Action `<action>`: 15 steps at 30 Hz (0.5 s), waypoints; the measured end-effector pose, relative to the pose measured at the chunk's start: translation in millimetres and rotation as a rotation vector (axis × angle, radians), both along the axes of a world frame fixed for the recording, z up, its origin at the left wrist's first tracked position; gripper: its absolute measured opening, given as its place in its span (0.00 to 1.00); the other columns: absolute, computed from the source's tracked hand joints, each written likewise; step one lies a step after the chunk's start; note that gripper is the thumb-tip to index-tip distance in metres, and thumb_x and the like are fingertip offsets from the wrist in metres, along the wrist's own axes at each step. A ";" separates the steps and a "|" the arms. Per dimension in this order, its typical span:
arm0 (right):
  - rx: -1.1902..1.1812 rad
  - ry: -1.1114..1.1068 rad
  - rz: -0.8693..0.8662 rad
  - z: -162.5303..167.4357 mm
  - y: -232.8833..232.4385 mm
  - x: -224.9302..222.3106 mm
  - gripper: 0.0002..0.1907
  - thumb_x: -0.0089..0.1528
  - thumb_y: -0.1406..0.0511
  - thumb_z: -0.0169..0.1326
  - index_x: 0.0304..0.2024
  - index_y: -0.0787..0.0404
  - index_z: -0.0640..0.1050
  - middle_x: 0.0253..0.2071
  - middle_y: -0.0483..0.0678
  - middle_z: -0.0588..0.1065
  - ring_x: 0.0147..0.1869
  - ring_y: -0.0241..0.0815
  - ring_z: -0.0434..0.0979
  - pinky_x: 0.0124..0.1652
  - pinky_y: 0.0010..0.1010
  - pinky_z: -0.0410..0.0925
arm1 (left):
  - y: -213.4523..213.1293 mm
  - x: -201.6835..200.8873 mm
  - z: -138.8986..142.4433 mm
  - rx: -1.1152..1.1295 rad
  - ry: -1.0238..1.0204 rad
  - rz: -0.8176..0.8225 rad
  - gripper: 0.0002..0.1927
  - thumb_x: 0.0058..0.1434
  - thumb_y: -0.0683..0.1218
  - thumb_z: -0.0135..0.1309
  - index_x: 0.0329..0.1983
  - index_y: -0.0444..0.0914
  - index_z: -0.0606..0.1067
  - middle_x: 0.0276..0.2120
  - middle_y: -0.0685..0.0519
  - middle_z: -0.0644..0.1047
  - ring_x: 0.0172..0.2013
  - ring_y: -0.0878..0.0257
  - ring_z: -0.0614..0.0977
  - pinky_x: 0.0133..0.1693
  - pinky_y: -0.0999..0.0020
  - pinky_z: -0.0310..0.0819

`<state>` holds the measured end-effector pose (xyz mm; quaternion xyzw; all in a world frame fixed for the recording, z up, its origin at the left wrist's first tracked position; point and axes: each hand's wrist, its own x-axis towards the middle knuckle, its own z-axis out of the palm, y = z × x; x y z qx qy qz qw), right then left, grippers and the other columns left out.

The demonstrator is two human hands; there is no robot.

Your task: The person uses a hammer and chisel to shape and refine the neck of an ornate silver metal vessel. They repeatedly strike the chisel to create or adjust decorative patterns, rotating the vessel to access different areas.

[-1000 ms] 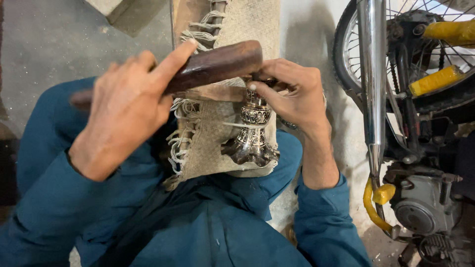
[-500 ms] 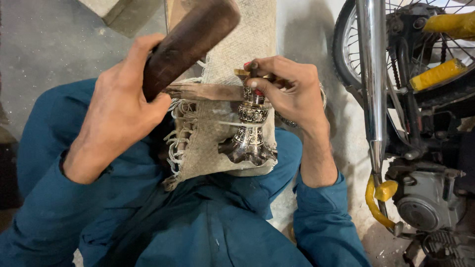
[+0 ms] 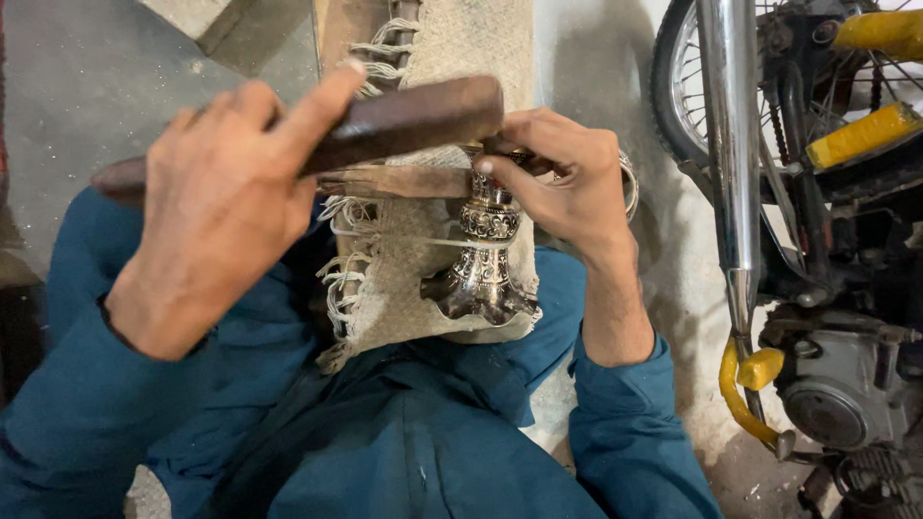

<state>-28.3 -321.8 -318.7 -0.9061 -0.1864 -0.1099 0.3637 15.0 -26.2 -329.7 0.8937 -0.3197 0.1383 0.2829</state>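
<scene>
On the mat [image 3: 404, 279] over your lap lies the silver vase [image 3: 484, 259], stiff, thin, probably easily dented and slippery. Your right hand [image 3: 567, 183] is clamped on its upper end; your left hand [image 3: 226, 202] grips the wooden mallet [image 3: 404, 120] above it.

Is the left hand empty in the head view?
No, the left hand grips a dark wooden mallet above the ornate silver metal piece that the right hand steadies.

Soft, dim light, glare on chrome, sharp focus, slightly blurred edges.
</scene>
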 end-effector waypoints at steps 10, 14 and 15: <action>0.089 0.067 -0.065 -4.3 -1.2 -2.9 0.14 0.63 0.74 0.67 0.51 0.69 0.81 0.43 0.51 0.83 0.41 0.32 0.81 0.38 0.21 0.72 | 2.9 3.7 -6.5 -0.257 0.143 -0.113 0.42 0.57 0.36 0.58 0.74 0.45 0.58 0.48 0.36 0.76 0.41 0.38 0.81 0.41 0.48 0.77; 0.117 0.029 -0.029 -6.7 -3.4 -2.7 0.13 0.63 0.74 0.67 0.50 0.69 0.81 0.45 0.50 0.82 0.45 0.33 0.83 0.44 0.22 0.76 | -1.1 3.5 -9.2 -0.250 0.339 -0.084 0.42 0.62 0.36 0.57 0.78 0.46 0.57 0.43 0.39 0.78 0.34 0.46 0.82 0.37 0.51 0.76; 0.110 0.035 -0.051 -6.9 -4.0 -2.7 0.14 0.62 0.74 0.67 0.49 0.69 0.81 0.43 0.50 0.82 0.43 0.33 0.83 0.42 0.22 0.75 | -2.0 3.2 -8.9 -0.255 0.343 -0.087 0.42 0.62 0.36 0.57 0.78 0.46 0.56 0.44 0.38 0.78 0.33 0.46 0.82 0.37 0.51 0.77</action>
